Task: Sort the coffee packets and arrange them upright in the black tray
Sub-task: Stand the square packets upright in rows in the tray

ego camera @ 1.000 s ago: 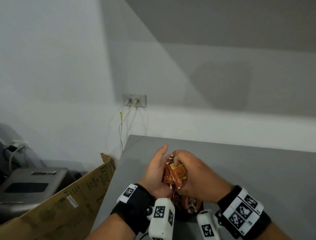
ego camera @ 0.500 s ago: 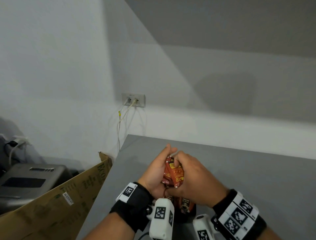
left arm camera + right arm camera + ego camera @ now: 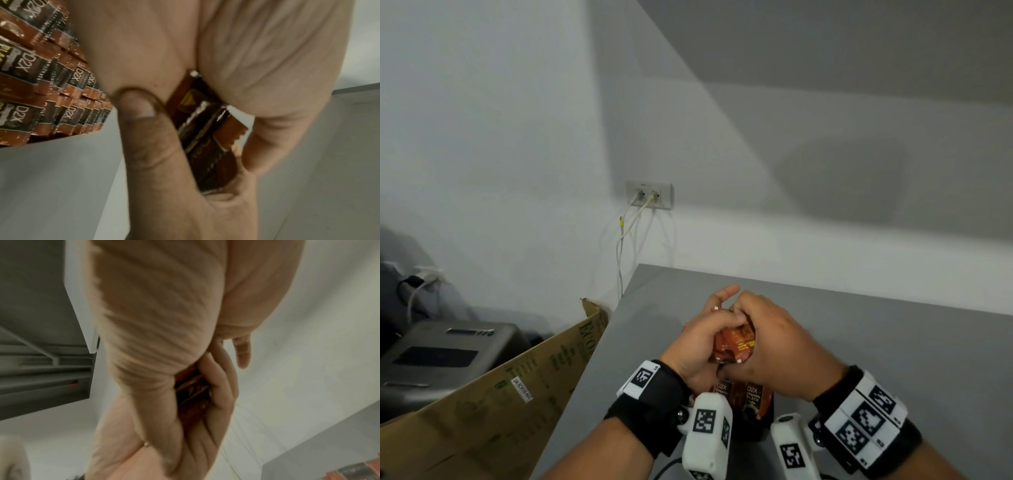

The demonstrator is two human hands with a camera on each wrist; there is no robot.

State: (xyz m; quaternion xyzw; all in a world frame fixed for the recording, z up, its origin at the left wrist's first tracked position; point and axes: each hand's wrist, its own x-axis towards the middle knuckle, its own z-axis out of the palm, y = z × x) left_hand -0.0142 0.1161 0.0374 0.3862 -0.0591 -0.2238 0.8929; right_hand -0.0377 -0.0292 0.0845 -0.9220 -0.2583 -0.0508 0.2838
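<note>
A small bundle of brown-orange coffee packets (image 3: pixel 734 346) is held above the grey table between both hands. My left hand (image 3: pixel 707 337) grips the bundle from the left, thumb laid over it. My right hand (image 3: pixel 767 342) closes round it from the right and above. In the left wrist view the held packets (image 3: pixel 207 141) sit between thumb and palm. In the right wrist view only a sliver of the packets (image 3: pixel 191 392) shows. Below the hands, packets marked D2X (image 3: pixel 751 397) stand upright in the black tray (image 3: pixel 758 430). The left wrist view shows these standing packets (image 3: pixel 47 91) in rows.
The grey table (image 3: pixel 859 342) ends at a left edge beside an open cardboard box (image 3: pixel 493 401). A grey machine (image 3: pixel 438 359) sits on the floor further left. A wall socket (image 3: pixel 649 194) with white cables is behind the table corner.
Both hands have closed tighter round the bundle, covering more of it. The left thumb now lies over the packets. The bundle sits slightly lower towards the tray.
</note>
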